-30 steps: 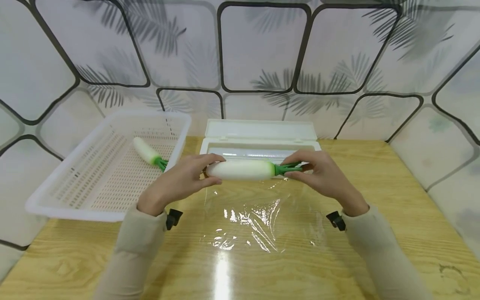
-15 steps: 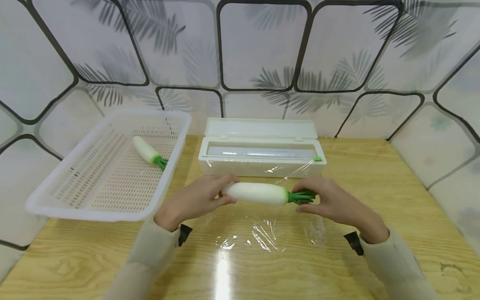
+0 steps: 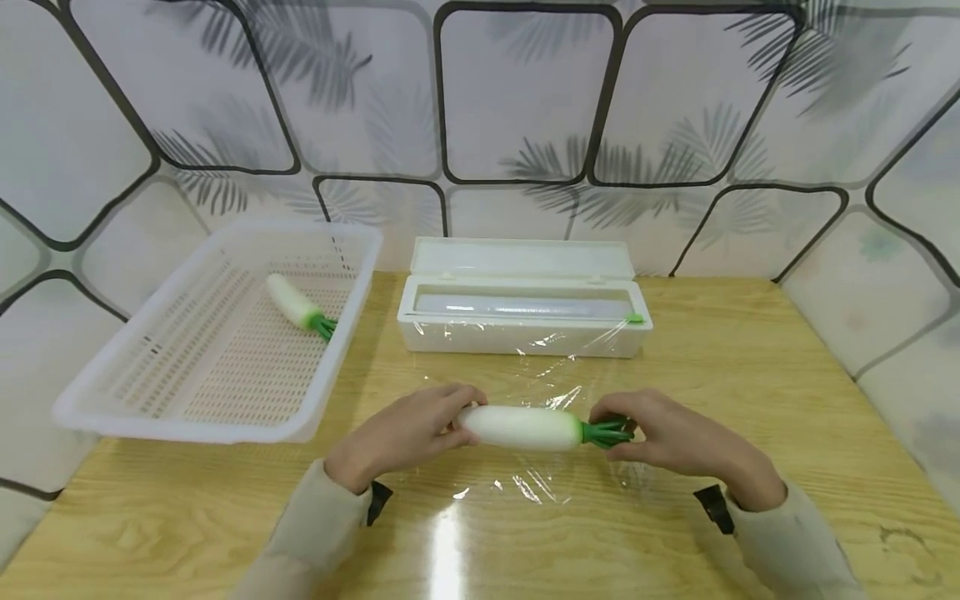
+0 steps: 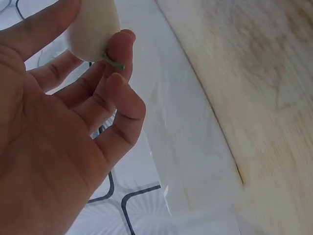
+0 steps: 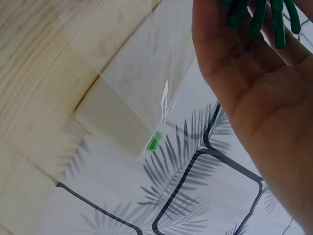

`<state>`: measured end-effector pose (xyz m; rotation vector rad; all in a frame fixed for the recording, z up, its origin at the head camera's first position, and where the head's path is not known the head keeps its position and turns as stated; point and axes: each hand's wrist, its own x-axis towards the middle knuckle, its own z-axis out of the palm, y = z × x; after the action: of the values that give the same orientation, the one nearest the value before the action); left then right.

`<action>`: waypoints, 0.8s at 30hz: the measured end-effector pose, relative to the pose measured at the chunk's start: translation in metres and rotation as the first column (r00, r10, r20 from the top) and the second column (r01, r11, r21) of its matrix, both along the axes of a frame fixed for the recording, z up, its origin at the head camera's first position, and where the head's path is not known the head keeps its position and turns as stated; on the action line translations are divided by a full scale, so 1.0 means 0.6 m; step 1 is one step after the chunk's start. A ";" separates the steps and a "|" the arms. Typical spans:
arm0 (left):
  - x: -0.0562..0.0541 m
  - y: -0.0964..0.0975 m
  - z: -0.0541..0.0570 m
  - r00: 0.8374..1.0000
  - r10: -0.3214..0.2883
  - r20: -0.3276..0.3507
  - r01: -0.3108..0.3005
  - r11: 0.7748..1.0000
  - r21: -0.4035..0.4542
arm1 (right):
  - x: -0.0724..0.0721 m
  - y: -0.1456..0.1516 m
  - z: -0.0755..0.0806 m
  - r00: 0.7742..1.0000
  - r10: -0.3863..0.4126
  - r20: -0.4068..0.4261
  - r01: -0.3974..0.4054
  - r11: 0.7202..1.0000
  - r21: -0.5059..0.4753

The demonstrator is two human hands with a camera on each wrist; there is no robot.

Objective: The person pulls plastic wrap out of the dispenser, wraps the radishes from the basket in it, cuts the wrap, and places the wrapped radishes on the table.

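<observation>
And here we are over the counter, with the white radish lying level, crosswise, right between two hands! The left grip pinches the plain white end between thumb and fingers, and the left wrist view picks out a little green tail at that tip. Over on the other side, the right grip holds the green stalks, thumb nearer the body, fingers beyond. Beneath the radish, a sheet of clear film, all glints and creases, spreads over the wood; whether the radish touches it, I cannot tell. The film runs out from a white dispenser box just beyond, its lid standing up at the back, the roll showing inside and a green tab at the right end of its front edge. Off to the left, a white slotted basket holds a second radish, tilted, its leaves towards the basket's right wall. Behind it all, a patterned backdrop of dark outlines and grey fronds, and down in front, two pale sleeves reaching in from the near edge
</observation>
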<state>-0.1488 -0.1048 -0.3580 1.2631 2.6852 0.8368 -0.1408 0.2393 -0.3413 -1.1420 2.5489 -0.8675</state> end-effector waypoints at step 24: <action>-0.007 0.019 -0.035 0.998 0.003 -0.070 -0.011 0.994 -0.113 | -0.007 -0.014 -0.048 0.983 -0.080 -0.163 0.097 0.990 0.098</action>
<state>-0.1528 -0.0936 -0.3788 1.2813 2.7477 0.6420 -0.1450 0.2310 -0.3700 -1.1148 2.7572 -0.6752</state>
